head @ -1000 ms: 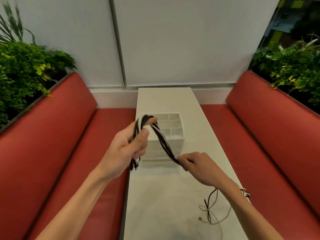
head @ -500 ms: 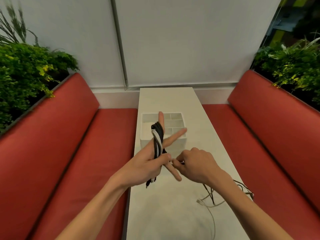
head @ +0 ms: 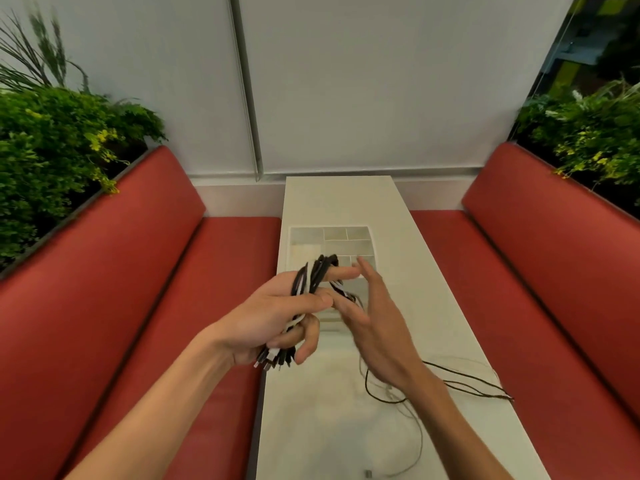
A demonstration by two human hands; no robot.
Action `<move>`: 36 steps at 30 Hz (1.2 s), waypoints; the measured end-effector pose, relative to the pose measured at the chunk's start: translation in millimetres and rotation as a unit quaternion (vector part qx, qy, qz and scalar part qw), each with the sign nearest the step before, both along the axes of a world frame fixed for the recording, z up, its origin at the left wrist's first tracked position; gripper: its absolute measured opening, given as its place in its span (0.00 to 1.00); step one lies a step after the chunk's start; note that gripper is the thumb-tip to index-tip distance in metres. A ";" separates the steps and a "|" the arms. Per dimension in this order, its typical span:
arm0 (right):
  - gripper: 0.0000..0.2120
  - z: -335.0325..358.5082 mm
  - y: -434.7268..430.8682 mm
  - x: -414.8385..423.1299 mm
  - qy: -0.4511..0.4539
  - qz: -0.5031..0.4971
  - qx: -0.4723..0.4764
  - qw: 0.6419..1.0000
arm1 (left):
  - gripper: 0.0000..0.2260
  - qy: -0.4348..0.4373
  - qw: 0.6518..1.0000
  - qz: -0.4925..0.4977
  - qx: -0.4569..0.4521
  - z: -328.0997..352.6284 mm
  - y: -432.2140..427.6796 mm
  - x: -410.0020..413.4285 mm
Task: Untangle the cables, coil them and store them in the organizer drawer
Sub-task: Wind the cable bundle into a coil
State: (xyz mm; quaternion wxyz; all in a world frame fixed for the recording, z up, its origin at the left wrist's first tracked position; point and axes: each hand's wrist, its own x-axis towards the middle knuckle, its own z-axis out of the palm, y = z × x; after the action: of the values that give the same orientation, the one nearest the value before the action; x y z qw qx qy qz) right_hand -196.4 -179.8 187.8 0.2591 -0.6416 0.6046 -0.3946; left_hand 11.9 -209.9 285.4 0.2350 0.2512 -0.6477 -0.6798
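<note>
Head view, nearest first: on the long white tabletop (head: 311, 427) a loose tangle of thin dark and pale cables (head: 467, 380) trails out from under the right forearm, and I judge that lot is waiting its turn. Above it, the left hand (head: 277, 317) grips a coiled bundle of black and white cables (head: 313, 275). The thumb presses across the loops, the lower fingers curl round the plug ends, and the forefinger pokes through the top loop. I read that finger as a peg keeping the coil's shape. The right hand (head: 374, 320) is released, fingers straight and spread just beside the bundle's free tail; blur hides whether it touches. Just beyond both hands sits the white plastic organizer drawer (head: 332, 228), gridded compartments facing up, near enough for the coil to drop in. Red padded benches (head: 114, 271) flank the table.
</note>
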 end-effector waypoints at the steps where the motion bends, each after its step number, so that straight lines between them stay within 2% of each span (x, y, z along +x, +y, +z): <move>1: 0.31 7.7 1.2 17.4 -0.013 0.020 -0.053 0.998 | 0.19 0.003 1.000 -0.015 0.011 1.2 -0.3 -1.4; 2: 0.26 11.3 0.1 32.6 -0.028 0.033 -0.099 0.994 | 0.18 0.007 0.999 -0.028 0.017 2.5 -0.9 -2.0; 4: 0.13 22.4 -3.1 54.6 -0.108 0.021 -0.101 0.989 | 0.17 0.025 0.998 -0.048 0.028 4.9 -1.2 -1.3; 7: 0.18 27.8 -21.2 56.4 -0.092 0.017 -0.149 0.984 | 0.16 0.026 0.998 -0.046 0.030 7.5 -4.5 9.8; 8: 0.19 27.0 -23.0 49.8 -0.053 0.042 -0.177 0.982 | 0.16 0.007 0.999 -0.044 0.020 8.4 -7.3 16.5; 9: 0.18 24.6 -25.9 37.1 0.047 0.058 -0.211 0.975 | 0.15 -0.024 0.999 -0.044 -0.001 8.1 -11.3 24.4; 11: 0.14 32.5 -30.7 13.7 0.226 0.079 -0.216 0.946 | 0.13 -0.151 0.984 -0.025 -0.093 3.7 -19.8 40.8; 13: 0.20 53.5 -25.7 1.1 0.384 0.115 -0.216 0.890 | 0.13 -0.298 0.931 0.018 -0.209 -10.2 -26.4 52.6; 14: 0.24 60.6 -23.4 1.3 0.439 0.141 -0.197 0.865 | 0.13 -0.364 0.890 0.039 -0.271 -19.6 -29.0 56.0; 16: 0.27 68.9 -16.3 8.0 0.494 0.174 -0.148 0.839 | 0.12 -0.472 0.794 0.088 -0.373 -39.3 -31.0 54.4; 18: 0.22 66.4 -11.4 16.6 0.508 0.158 -0.128 0.837 | 0.09 -0.497 0.720 0.197 -0.444 -56.2 -29.9 46.3; 19: 0.18 68.1 -9.1 20.1 0.496 0.144 -0.122 0.848 | 0.10 -0.478 0.694 0.245 -0.481 -62.8 -27.3 41.6; 20: 0.14 70.8 -8.0 21.6 0.471 0.135 -0.115 0.864 | 0.12 -0.452 0.683 0.275 -0.504 -67.0 -23.6 37.0; 23: 0.08 71.9 -5.5 25.5 0.356 0.144 -0.056 0.922 | 0.11 -0.390 0.682 0.315 -0.533 -75.1 -17.5 27.6; 25: 0.07 67.9 1.6 35.4 0.286 0.160 -0.034 0.944 | 0.14 -0.380 0.679 0.322 -0.539 -76.7 -22.4 24.8; 28: 0.16 58.6 2.5 46.3 0.263 0.151 -0.039 0.952 | 0.13 -0.345 0.674 0.339 -0.558 -70.2 -28.2 22.3; 32: 0.18 59.3 -12.3 36.0 0.281 0.139 -0.055 0.948 | 0.12 -0.287 0.680 0.320 -0.594 -80.5 -29.3 17.3; 33: 0.17 61.7 -14.1 31.7 0.296 0.149 -0.065 0.941 | 0.12 -0.278 0.695 0.303 -0.589 -83.7 -28.3 15.6; 34: 0.16 64.3 -15.9 26.5 0.317 0.159 -0.076 0.932 | 0.12 -0.270 0.736 0.274 -0.557 -83.5 -26.8 14.4; 36: 0.16 72.8 -17.4 15.7 0.369 0.192 -0.090 0.905 | 0.13 -0.241 0.866 0.161 -0.407 -69.2 -26.3 18.1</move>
State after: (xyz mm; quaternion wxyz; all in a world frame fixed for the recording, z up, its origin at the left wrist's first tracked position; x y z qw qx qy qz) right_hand -180.7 -197.2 260.6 0.0295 -0.8656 0.4838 -0.1255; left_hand 30.0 -236.2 216.2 0.2591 0.3896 -0.8541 -0.2272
